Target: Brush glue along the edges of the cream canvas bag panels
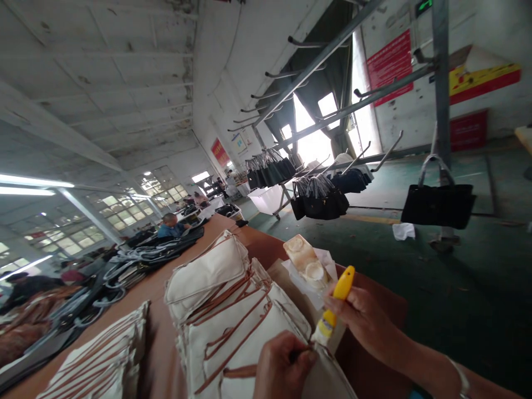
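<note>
My right hand (366,313) is closed around a yellow-handled paintbrush (344,283). The brush points down, and its pale bristles meet the edge of a cream bag piece (328,368). Just left of the bristles, my left hand (283,363) pinches that edge, with the fingers partly hidden. Under and beyond it lie overlapping cream bag pieces (208,263) with brown trim, stacked on the brown table (155,332). Above the brush, a stained cut-open container (300,250) with whitish residue rests on crumpled white sheeting (328,260).
Another stack of cream pieces (103,354) with brown edges lies at left. Dark bags with grey handles (145,260) cover the table's far left side. A metal rack (440,83) with hooks and hanging black bags (320,199) stands at right. A person in blue (170,226) sits farther back.
</note>
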The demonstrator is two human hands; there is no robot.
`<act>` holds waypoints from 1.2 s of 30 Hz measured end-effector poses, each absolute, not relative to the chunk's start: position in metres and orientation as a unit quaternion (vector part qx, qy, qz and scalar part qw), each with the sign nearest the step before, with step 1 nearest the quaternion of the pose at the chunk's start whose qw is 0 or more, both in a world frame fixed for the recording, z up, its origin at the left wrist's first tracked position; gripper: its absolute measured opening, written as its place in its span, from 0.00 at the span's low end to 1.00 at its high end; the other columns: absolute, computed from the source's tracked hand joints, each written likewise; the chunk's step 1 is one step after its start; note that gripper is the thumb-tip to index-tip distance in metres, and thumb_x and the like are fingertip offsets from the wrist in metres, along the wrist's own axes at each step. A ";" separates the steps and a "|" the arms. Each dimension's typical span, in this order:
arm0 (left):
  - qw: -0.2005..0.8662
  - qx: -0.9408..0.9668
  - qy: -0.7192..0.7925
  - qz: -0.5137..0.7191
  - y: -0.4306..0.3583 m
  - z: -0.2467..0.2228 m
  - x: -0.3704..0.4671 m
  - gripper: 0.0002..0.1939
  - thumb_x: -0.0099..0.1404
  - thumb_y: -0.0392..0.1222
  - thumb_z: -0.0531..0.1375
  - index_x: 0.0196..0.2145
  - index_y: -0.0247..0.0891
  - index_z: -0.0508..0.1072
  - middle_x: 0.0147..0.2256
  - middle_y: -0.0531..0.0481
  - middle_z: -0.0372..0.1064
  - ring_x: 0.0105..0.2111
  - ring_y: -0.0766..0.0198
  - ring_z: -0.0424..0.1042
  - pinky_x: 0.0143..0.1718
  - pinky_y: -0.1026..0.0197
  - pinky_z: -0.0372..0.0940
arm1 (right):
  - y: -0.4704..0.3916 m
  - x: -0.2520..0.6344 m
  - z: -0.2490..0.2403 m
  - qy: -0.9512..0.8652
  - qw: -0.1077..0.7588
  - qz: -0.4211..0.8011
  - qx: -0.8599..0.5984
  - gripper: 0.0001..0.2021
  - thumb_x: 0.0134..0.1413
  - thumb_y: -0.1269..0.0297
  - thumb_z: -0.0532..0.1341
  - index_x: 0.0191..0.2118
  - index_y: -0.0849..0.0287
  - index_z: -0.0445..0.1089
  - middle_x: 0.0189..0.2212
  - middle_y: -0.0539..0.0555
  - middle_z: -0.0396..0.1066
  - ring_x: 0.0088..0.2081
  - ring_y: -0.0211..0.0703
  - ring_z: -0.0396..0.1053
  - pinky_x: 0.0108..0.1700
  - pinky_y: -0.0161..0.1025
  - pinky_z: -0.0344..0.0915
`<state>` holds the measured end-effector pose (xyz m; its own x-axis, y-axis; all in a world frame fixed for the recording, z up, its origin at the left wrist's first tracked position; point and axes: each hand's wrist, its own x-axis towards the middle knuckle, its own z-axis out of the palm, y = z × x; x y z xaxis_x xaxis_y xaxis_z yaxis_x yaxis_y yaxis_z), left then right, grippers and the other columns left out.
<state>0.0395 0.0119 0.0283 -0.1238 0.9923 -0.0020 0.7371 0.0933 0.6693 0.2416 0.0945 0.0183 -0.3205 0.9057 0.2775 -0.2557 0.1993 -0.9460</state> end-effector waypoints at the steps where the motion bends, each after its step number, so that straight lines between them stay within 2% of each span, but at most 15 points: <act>1: 0.249 0.611 0.700 0.275 0.014 0.039 0.039 0.14 0.56 0.47 0.63 0.21 0.35 0.70 0.20 0.56 0.57 0.23 0.69 0.54 0.24 0.65 0.48 | 0.095 0.246 0.020 -0.551 0.527 0.582 -0.283 0.16 0.60 0.50 0.60 0.33 0.60 0.67 0.19 0.46 0.58 0.22 0.37 0.54 0.23 0.34 0.54; 3: 0.283 0.604 0.683 0.297 0.018 0.068 0.038 0.17 0.56 0.52 0.63 0.22 0.35 0.70 0.20 0.57 0.56 0.23 0.70 0.53 0.24 0.66 0.47 | 0.101 0.258 0.025 -0.486 0.578 0.585 -0.296 0.17 0.60 0.49 0.60 0.33 0.60 0.66 0.17 0.44 0.54 0.19 0.35 0.50 0.20 0.33 0.49; 6: 0.364 0.588 0.637 0.343 0.022 0.124 0.034 0.21 0.56 0.57 0.63 0.23 0.35 0.68 0.20 0.56 0.58 0.21 0.71 0.54 0.22 0.67 0.47 | 0.116 0.278 0.030 -0.452 0.641 0.531 -0.321 0.17 0.59 0.49 0.61 0.35 0.60 0.67 0.17 0.44 0.55 0.19 0.36 0.51 0.19 0.33 0.50; 9: 0.394 0.559 0.581 0.441 0.020 0.172 0.018 0.24 0.57 0.62 0.60 0.22 0.35 0.70 0.19 0.54 0.64 0.20 0.69 0.58 0.21 0.67 0.52 | 0.134 0.287 0.026 -0.504 0.639 0.446 -0.373 0.17 0.60 0.48 0.59 0.36 0.60 0.68 0.17 0.46 0.58 0.20 0.38 0.55 0.21 0.34 0.53; 12: 0.376 0.577 0.540 0.484 0.015 0.188 -0.021 0.28 0.58 0.65 0.58 0.19 0.34 0.73 0.20 0.50 0.66 0.25 0.66 0.63 0.29 0.65 0.60 | 0.154 0.281 0.011 -0.581 0.607 0.366 -0.400 0.18 0.63 0.48 0.55 0.38 0.60 0.68 0.21 0.49 0.64 0.23 0.42 0.62 0.25 0.36 0.59; 14: 0.403 0.560 0.583 0.429 0.009 0.176 -0.062 0.29 0.58 0.65 0.58 0.19 0.33 0.75 0.21 0.49 0.67 0.24 0.66 0.63 0.28 0.65 0.60 | 0.169 0.271 -0.001 -0.618 0.585 0.345 -0.397 0.19 0.63 0.48 0.54 0.38 0.60 0.69 0.25 0.52 0.68 0.27 0.45 0.67 0.30 0.38 0.63; 15: 0.414 0.525 0.623 0.406 0.006 0.163 -0.084 0.29 0.56 0.66 0.59 0.21 0.34 0.76 0.22 0.49 0.69 0.22 0.66 0.63 0.25 0.65 0.59 | 0.177 0.264 -0.007 -0.633 0.572 0.343 -0.394 0.19 0.62 0.48 0.54 0.37 0.60 0.69 0.27 0.53 0.70 0.29 0.47 0.68 0.32 0.38 0.64; 17: 0.376 0.475 0.701 0.376 -0.001 0.128 -0.123 0.30 0.56 0.67 0.58 0.27 0.34 0.78 0.23 0.48 0.71 0.22 0.64 0.66 0.25 0.64 0.59 | 0.193 0.248 -0.019 -0.659 0.544 0.339 -0.395 0.19 0.61 0.48 0.55 0.34 0.60 0.70 0.29 0.56 0.72 0.30 0.49 0.70 0.34 0.40 0.64; 19: 0.340 0.416 0.780 0.321 -0.007 0.086 -0.147 0.32 0.51 0.71 0.58 0.26 0.34 0.76 0.20 0.50 0.70 0.17 0.68 0.61 0.21 0.66 0.51 | 0.208 0.232 -0.031 -0.682 0.513 0.330 -0.404 0.19 0.60 0.49 0.55 0.31 0.60 0.70 0.28 0.57 0.73 0.29 0.50 0.70 0.32 0.41 0.64; 21: 0.307 0.430 0.800 0.286 -0.011 0.046 -0.148 0.31 0.51 0.71 0.58 0.25 0.35 0.73 0.19 0.54 0.68 0.16 0.70 0.59 0.20 0.67 0.47 | 0.221 0.217 -0.043 -0.701 0.485 0.318 -0.416 0.18 0.60 0.51 0.56 0.30 0.61 0.71 0.28 0.57 0.73 0.29 0.49 0.70 0.33 0.41 0.64; 24: 0.212 0.525 0.790 0.235 -0.008 0.001 -0.111 0.20 0.58 0.60 0.57 0.28 0.38 0.73 0.26 0.52 0.71 0.26 0.63 0.68 0.28 0.64 0.58 | 0.236 0.201 -0.059 -0.728 0.446 0.302 -0.424 0.13 0.60 0.56 0.60 0.31 0.61 0.71 0.30 0.55 0.72 0.31 0.46 0.70 0.38 0.43 0.65; 26: 0.151 0.561 0.786 0.211 0.001 -0.013 -0.078 0.14 0.60 0.51 0.57 0.36 0.38 0.74 0.35 0.49 0.74 0.36 0.60 0.71 0.39 0.62 0.62 | 0.241 0.197 -0.065 -0.743 0.425 0.294 -0.426 0.12 0.60 0.58 0.60 0.31 0.62 0.71 0.29 0.54 0.72 0.32 0.45 0.70 0.40 0.44 0.65; 28: 0.129 0.572 0.788 0.186 0.015 -0.018 -0.050 0.13 0.62 0.47 0.54 0.39 0.38 0.73 0.39 0.47 0.74 0.39 0.60 0.71 0.43 0.62 0.61 | 0.243 0.197 -0.067 -0.753 0.416 0.288 -0.422 0.11 0.61 0.59 0.58 0.33 0.61 0.72 0.31 0.56 0.73 0.33 0.47 0.71 0.42 0.44 0.65; 32: 0.122 0.559 0.804 0.159 0.046 -0.021 -0.029 0.16 0.66 0.48 0.50 0.35 0.38 0.74 0.38 0.44 0.73 0.40 0.57 0.71 0.41 0.59 0.60 | 0.235 0.205 -0.061 -0.783 0.412 0.280 -0.372 0.12 0.61 0.60 0.54 0.35 0.58 0.73 0.38 0.59 0.74 0.40 0.50 0.70 0.46 0.43 0.64; 36: 0.123 0.526 0.828 0.148 0.067 -0.030 -0.033 0.20 0.66 0.53 0.50 0.31 0.37 0.73 0.35 0.40 0.73 0.37 0.52 0.72 0.36 0.56 0.60 | 0.217 0.219 -0.056 -0.813 0.400 0.284 -0.313 0.10 0.59 0.61 0.57 0.34 0.56 0.74 0.37 0.56 0.74 0.40 0.50 0.69 0.48 0.44 0.63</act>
<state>-0.0329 0.0667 -0.0304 -0.4160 0.9081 -0.0479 0.8354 0.4024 0.3743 0.2189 0.2173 -0.0557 -0.4828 0.7370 0.4731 0.2822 0.6423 -0.7126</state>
